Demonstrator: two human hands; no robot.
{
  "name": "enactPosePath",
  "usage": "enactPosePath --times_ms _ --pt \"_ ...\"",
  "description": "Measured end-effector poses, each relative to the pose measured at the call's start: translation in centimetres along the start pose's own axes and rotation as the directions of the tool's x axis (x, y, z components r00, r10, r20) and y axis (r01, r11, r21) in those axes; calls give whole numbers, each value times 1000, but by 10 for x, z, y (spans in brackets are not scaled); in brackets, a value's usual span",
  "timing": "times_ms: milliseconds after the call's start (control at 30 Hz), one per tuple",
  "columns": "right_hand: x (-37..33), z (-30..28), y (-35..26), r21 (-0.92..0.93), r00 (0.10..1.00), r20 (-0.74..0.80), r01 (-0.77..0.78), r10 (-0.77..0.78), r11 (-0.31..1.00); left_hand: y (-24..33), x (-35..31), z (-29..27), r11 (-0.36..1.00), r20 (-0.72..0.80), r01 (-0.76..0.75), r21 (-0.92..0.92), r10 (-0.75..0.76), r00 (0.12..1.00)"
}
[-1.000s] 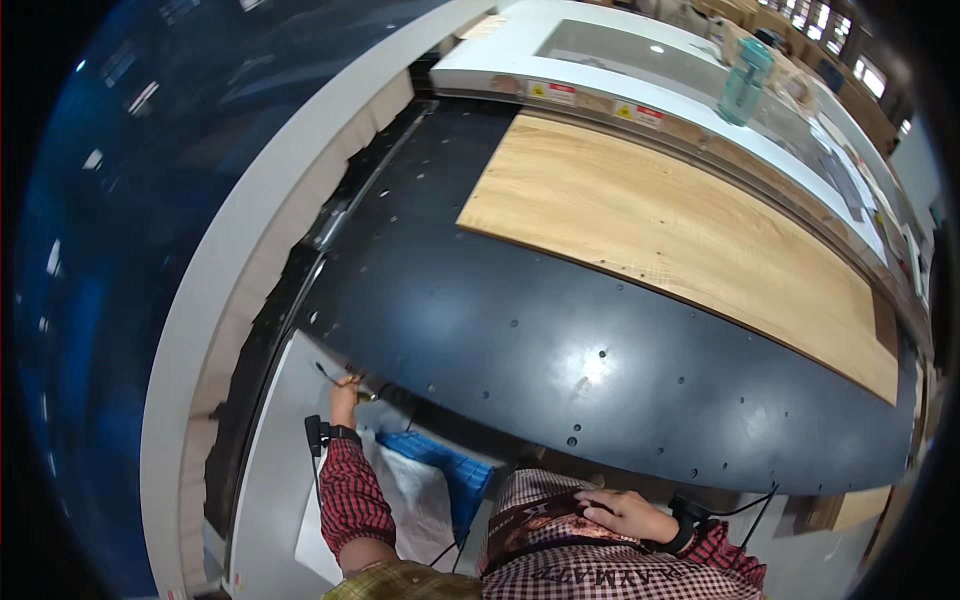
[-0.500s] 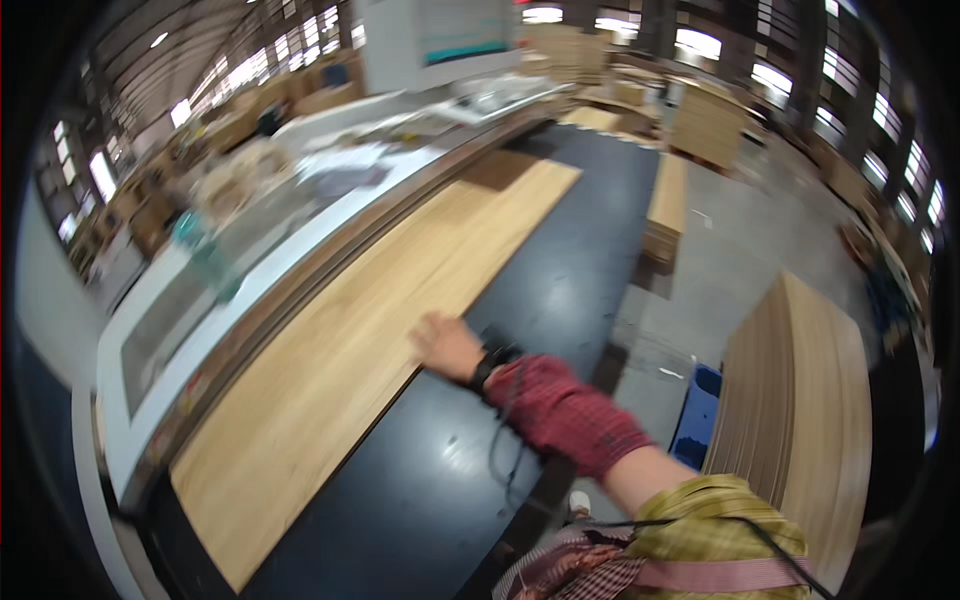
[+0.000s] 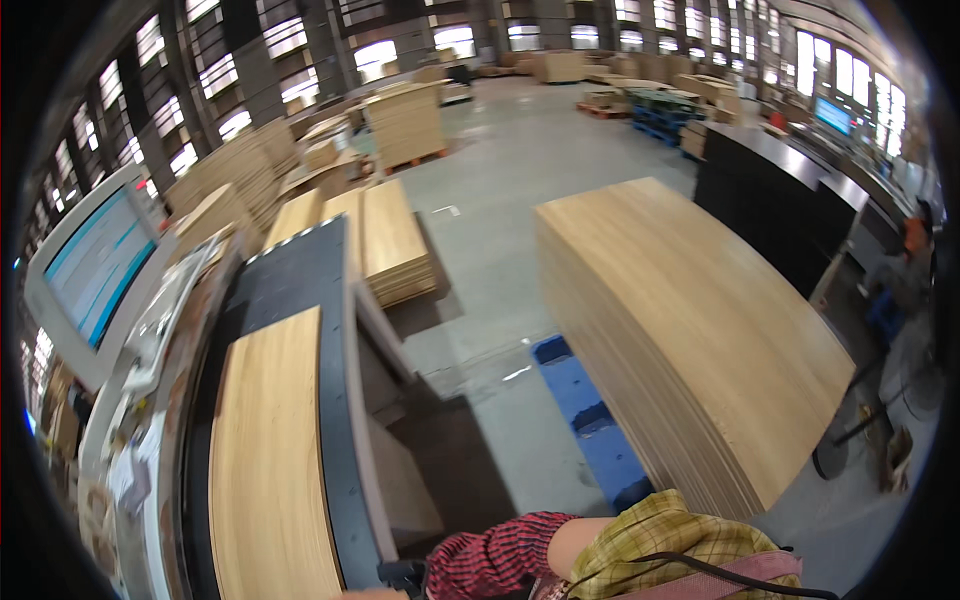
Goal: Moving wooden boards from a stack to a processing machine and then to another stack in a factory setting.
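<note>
My right arm enters from the lower edge in a red checked sleeve cover (image 3: 500, 552) and a yellow plaid sleeve (image 3: 675, 538). Only a sliver of my right hand (image 3: 368, 595) shows, beyond a black wristband (image 3: 402, 575); its fingers are cut off by the frame. It is beside the near end of a light wood panel (image 3: 265, 470). That long panel lies flat on a dark machine table (image 3: 345, 440). My left hand is out of the picture.
A tall stack of wood boards (image 3: 690, 320) stands on a blue pallet (image 3: 585, 415) to the right. Beyond the table lies a low board stack (image 3: 385, 240). A monitor (image 3: 100, 265) rises at the left. Grey floor (image 3: 480, 200) runs between the stacks.
My view has swung right, toward the large board stack. My right hand, which lay on the panel with fingers visible, has dropped to the lower edge and is mostly out of frame.
</note>
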State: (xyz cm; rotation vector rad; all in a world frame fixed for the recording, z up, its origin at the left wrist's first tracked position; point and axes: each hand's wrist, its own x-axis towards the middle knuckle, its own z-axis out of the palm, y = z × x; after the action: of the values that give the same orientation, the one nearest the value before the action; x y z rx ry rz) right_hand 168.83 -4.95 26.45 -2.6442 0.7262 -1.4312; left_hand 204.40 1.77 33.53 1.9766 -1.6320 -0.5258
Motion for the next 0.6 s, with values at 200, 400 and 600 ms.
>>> enactPosePath --times_ms 200,400,600 --pt "-82 -122 -32 593 890 -13 -360 456 720 214 66 119 969 222 -236 69 216 951" --pt "-131 -183 -32 754 381 272 -655 884 50 329 89 185 907 324 -422 -1 399 858" --pt "-169 -180 -5 809 28 266 -550 964 -207 396 103 233 829 419 -557 -50 523 742"
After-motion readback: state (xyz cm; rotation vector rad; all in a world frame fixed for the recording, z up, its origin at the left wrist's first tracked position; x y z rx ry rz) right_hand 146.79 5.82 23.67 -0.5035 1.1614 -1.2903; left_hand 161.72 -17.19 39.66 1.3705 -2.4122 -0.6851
